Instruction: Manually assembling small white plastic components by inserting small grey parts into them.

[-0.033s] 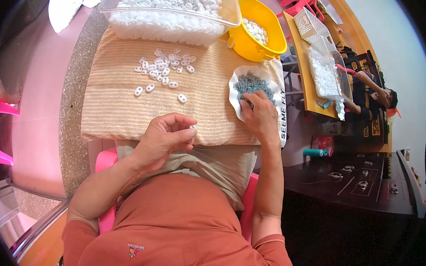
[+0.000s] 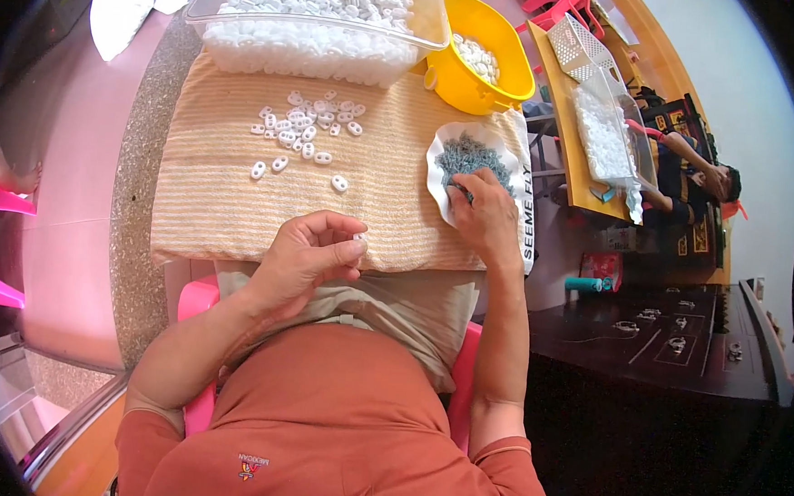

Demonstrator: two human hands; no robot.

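item: small white plastic piece (image 2: 358, 237), pinched between thumb and fingertips of our left hand (image 2: 310, 256), held just above the near edge of the striped cloth (image 2: 209, 200). the hand is closed on it and turned so the piece faces up toward us, which we judge keeps it steady for close work.

right hand (image 2: 485, 219): fingers drawn together, tips dipped into a heap of small grey-blue parts (image 2: 475, 155) on a white scalloped dish (image 2: 438, 164); whether a part is already caught between the fingers we cannot tell. the dish lies at the right end of the cloth, right beside the right hand, apparently for short reaches.

loose white pieces (image 2: 300, 128): scattered group on the cloth, ahead of the left hand and apart from it, a few strays lying nearer.

clear tub (image 2: 324, 21): heaped with the same white pieces, at the far edge of the cloth. yellow bowl (image 2: 477, 57) just right of it, holding a few white pieces.

cloth covers the desk (image 2: 138, 168), speckled stone at its rim; likely it stops pieces rolling.

beyond, right: a wooden table (image 2: 572, 140) with another clear tub and a white basket (image 2: 582, 46); another person's hand (image 2: 712, 181) at work there, well apart from ours. nothing lies between our hands and the supplies.
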